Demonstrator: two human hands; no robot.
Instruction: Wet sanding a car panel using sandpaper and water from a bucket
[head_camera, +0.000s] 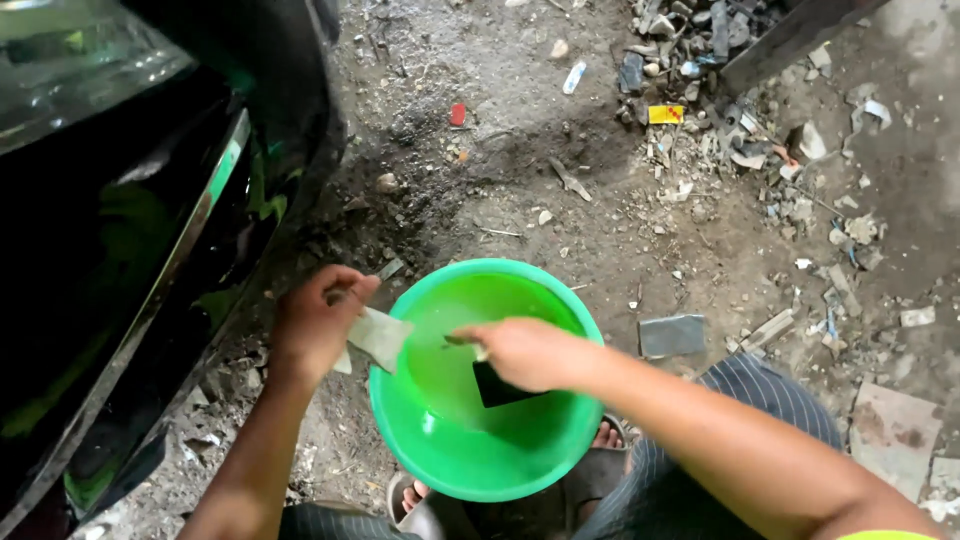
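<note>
Glossy black car body (110, 250) at left, dirt ground (520, 170) strewn with rubble, small yellow scrap (665, 114), flat grey stone (671, 335).

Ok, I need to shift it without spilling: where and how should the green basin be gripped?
Probably grip the green basin by its rolled rim, two hands on opposite sides, coming from above. It is wide, round and sits upright on the dirt, with no handle visible. The right hand over it with a dark flat piece and the left hand with a pale folded sheet would have to free up first.
</note>
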